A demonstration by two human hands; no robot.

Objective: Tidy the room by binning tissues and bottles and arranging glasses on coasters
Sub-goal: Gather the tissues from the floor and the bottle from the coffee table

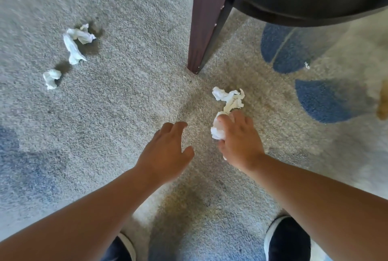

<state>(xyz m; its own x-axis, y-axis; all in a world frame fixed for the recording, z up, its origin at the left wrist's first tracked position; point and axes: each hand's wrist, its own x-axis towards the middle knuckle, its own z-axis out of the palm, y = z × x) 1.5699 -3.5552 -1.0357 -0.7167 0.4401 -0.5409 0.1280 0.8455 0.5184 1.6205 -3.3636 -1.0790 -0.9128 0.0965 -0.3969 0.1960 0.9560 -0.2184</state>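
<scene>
Gripping: right hand (239,137) is closing around a crumpled tissue (217,128).
Left hand (165,151): hovering open, holding nothing.
Risk: loose trailing tissue (230,98) may be slipping free.

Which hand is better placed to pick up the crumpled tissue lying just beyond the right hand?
Right. The right hand, already gripping one tissue, sits directly below the loose tissue. The left hand is empty but farther away.

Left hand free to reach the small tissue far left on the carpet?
Probably yes. The left hand is empty and open, and only bare carpet lies between it and the small tissue. The table leg stands off to the other side.
</scene>
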